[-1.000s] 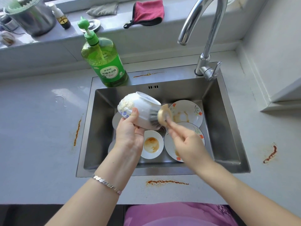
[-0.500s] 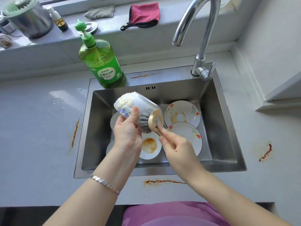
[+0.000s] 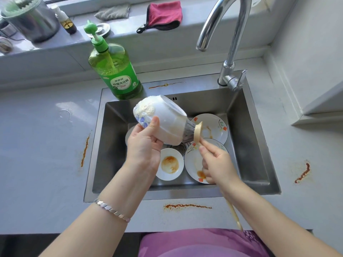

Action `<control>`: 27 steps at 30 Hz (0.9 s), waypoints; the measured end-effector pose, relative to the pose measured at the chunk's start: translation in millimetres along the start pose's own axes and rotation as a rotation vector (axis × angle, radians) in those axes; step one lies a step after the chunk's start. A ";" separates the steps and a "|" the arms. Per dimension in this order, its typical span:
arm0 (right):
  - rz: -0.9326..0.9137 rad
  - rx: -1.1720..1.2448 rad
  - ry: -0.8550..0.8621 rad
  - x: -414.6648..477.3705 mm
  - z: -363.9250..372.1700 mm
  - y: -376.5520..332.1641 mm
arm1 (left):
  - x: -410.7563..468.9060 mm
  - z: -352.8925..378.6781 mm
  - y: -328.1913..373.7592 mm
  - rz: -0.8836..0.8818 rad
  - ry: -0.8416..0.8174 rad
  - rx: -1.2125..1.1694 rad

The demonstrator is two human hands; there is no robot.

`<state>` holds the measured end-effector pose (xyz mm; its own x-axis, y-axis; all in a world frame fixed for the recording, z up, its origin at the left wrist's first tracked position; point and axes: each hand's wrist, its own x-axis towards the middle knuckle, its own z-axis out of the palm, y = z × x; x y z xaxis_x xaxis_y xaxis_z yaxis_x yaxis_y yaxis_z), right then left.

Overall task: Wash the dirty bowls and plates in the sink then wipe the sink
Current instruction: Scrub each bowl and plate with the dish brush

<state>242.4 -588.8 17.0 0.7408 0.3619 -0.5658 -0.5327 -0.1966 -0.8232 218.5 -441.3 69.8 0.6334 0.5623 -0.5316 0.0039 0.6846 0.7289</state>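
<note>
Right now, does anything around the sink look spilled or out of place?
Yes. Orange-brown streaks mark the countertop left of the sink, along its front and to its right, with one more on its back ledge. A small water puddle sits far left. The left hand grips the bowl, the right hand the brush.

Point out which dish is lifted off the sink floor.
The white bowl with blue flowers, gripped tilted by the left hand while the right hand holds the brush against its mouth. The flowered plates and stained saucer lie flat in the sink.
</note>
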 end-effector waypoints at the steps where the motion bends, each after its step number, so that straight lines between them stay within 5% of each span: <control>1: 0.055 0.076 -0.006 2.6 -3.8 -0.7 | -1.7 -3.2 3.7 -0.017 -0.037 0.048; 8: 0.151 0.078 -0.053 8.2 -27.3 -3.3 | -7.6 -23.3 19.1 -0.052 -0.216 0.456; 16: -0.069 -0.124 -0.098 -28.6 4.5 1.8 | -3.4 -19.7 4.7 0.163 -0.071 0.531; 21: -0.185 -0.172 -0.041 -23.1 0.3 -24.9 | -3.9 -22.5 8.6 0.101 -0.148 0.570; 27: -0.106 -0.242 -0.024 -5.2 -12.7 -6.7 | -0.5 -28.1 11.7 0.033 -0.131 0.523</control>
<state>247.4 -600.9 24.8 0.7754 0.4134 -0.4773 -0.3372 -0.3678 -0.8666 196.5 -420.6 66.5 0.7309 0.4942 -0.4707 0.3458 0.3265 0.8797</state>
